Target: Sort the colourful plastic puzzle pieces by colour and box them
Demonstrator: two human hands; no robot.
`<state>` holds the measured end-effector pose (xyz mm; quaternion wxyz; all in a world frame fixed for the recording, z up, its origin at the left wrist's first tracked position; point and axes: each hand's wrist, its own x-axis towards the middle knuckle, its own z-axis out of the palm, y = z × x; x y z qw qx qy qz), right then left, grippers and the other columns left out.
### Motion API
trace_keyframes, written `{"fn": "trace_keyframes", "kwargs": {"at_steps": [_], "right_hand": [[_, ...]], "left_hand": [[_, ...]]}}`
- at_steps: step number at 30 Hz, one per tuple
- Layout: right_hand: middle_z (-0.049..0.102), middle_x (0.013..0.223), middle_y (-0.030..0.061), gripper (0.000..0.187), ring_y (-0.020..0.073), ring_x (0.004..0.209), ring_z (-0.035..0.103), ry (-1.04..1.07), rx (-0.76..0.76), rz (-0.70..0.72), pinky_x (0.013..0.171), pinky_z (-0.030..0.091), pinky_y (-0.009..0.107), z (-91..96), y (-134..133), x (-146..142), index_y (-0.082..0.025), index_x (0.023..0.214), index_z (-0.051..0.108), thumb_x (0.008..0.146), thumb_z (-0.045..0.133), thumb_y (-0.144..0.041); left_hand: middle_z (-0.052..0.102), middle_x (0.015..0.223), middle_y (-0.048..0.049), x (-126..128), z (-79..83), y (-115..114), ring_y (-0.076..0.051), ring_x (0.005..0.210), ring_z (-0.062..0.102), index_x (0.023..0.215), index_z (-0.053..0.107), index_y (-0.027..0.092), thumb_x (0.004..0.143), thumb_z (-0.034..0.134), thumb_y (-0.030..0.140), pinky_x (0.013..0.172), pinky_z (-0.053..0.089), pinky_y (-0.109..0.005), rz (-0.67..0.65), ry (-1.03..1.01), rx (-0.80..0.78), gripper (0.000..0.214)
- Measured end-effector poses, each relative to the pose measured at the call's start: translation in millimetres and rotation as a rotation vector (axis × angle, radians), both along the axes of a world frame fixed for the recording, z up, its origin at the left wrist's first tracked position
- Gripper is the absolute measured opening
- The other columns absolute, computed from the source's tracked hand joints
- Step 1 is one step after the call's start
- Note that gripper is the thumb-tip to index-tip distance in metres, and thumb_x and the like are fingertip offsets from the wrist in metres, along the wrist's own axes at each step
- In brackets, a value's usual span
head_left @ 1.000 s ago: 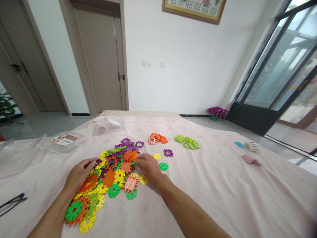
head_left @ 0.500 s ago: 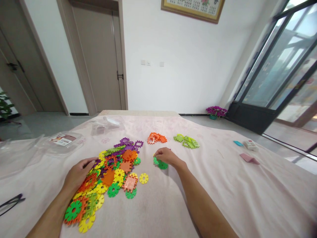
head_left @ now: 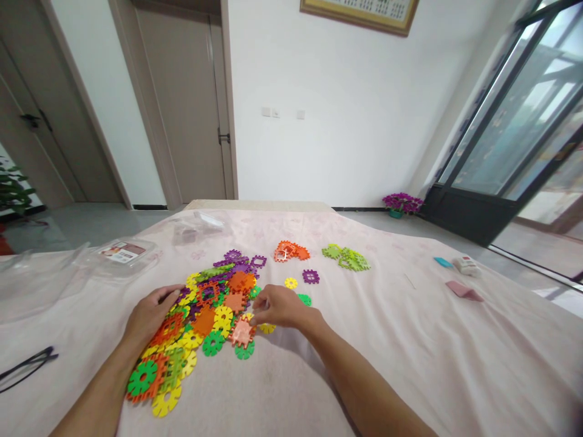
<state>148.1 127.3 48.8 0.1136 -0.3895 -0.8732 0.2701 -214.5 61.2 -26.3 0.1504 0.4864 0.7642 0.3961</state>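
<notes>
A heap of flat plastic interlocking pieces (head_left: 204,309), yellow, orange, green and purple, lies on the pink cloth (head_left: 373,340). My left hand (head_left: 152,312) rests flat on the heap's left side, fingers stretched out. My right hand (head_left: 280,306) sits at the heap's right edge. Its fingers are bent together in a pinch over a yellow toothed disc (head_left: 266,328), beside a pale orange square piece (head_left: 241,332). A green disc (head_left: 304,298) shows just behind that hand.
Sorted pieces lie further back: an orange group (head_left: 291,250), a light green group (head_left: 348,260), a purple square (head_left: 310,277) and a small yellow disc (head_left: 291,283). A clear plastic box (head_left: 121,255) and glasses (head_left: 27,367) are left. Small blue (head_left: 443,262), white (head_left: 465,265) and pink (head_left: 462,290) items lie right.
My right hand went out to the green disc by the sorted pieces, then came back to the heap's right edge by the yellow disc. The left hand stayed on the heap.
</notes>
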Motion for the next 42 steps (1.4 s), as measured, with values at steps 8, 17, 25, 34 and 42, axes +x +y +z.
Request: {"fn": "trace_keyframes", "kwargs": {"at_steps": [8, 17, 25, 34, 42], "right_hand": [[0.068, 0.096, 0.0028, 0.056, 0.0190, 0.087, 0.057, 0.004, 0.131, 0.024, 0.064, 0.034, 0.025, -21.6, -18.8, -21.4, -0.022, 0.097, 0.071, 0.059, 0.091, -0.059], [0.064, 0.074, -0.0037, 0.014, 0.0102, 0.066, 0.054, 0.285, -0.169, -0.105, 0.058, 0.035, 0.021, -21.7, 3.0, -9.4, -0.018, 0.082, 0.071, 0.073, 0.080, -0.025], [0.063, 0.065, -0.0035, 0.013, 0.0121, 0.060, 0.057, 0.414, -0.002, -0.384, 0.057, 0.038, 0.021, -21.1, 60.3, 47.1, -0.018, 0.093, 0.072, 0.083, 0.065, -0.025], [0.073, 0.116, 0.0078, 0.034, 0.0240, 0.107, 0.064, 0.122, 0.300, -0.704, 0.091, 0.047, 0.033, -26.9, 84.1, 107.4, -0.022, 0.117, 0.073, 0.085, 0.064, -0.029], [0.071, 0.126, 0.0034, 0.031, 0.0241, 0.120, 0.059, -0.066, 0.319, -0.463, 0.101, 0.042, 0.033, -35.2, 77.3, 104.7, -0.028, 0.112, 0.077, 0.085, 0.061, -0.027]], "left_hand": [[0.078, 0.119, -0.0042, 1.3, 1.7, 0.1, -0.028, 0.110, 0.070, 0.114, 0.077, 0.025, 0.084, 0.056, 0.057, 0.101, 0.051, -0.035, -0.002, -0.001, -0.011, 0.049], [0.077, 0.119, -0.0033, 1.8, 2.4, -0.1, -0.026, 0.109, 0.071, 0.114, 0.077, 0.025, 0.084, 0.057, 0.057, 0.098, 0.052, -0.034, -0.013, -0.021, -0.009, 0.047], [0.078, 0.118, -0.0029, -1.6, -1.1, 1.8, -0.028, 0.110, 0.070, 0.113, 0.077, 0.026, 0.084, 0.056, 0.058, 0.101, 0.050, -0.037, -0.007, 0.013, -0.026, 0.048], [0.078, 0.118, -0.0038, -2.9, -2.0, 1.7, -0.029, 0.108, 0.071, 0.113, 0.078, 0.026, 0.083, 0.057, 0.059, 0.096, 0.053, -0.037, -0.002, 0.027, -0.025, 0.048], [0.078, 0.118, -0.0026, -2.7, -0.1, 2.2, -0.028, 0.110, 0.070, 0.112, 0.078, 0.027, 0.083, 0.056, 0.058, 0.100, 0.051, -0.037, -0.010, 0.028, -0.026, 0.047]]}}
